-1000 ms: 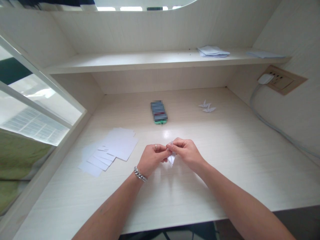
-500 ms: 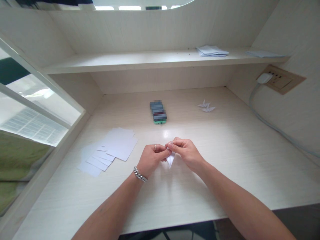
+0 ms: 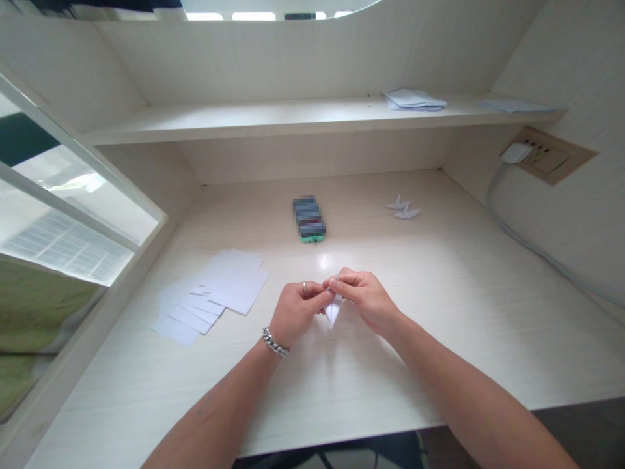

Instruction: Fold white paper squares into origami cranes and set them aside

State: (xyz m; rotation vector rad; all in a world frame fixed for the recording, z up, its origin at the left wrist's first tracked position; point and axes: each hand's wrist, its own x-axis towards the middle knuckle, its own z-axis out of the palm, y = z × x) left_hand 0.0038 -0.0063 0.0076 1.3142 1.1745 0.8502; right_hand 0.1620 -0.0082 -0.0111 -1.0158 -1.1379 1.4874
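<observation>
Pinching folded paper (image 3: 333, 314), fingers (image 3: 320, 300) of left hand (image 3: 294, 312) and right hand (image 3: 367, 297) hardly shifted since earlier.

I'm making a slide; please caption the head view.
Left hand and right hand pinch a folded paper over a pale desk, loose sheets to the left.

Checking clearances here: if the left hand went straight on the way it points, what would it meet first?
Setting aside the folded paper it pinches, the left hand would most likely meet the right hand, just across from it; whether they touch now is hard to tell.
</observation>
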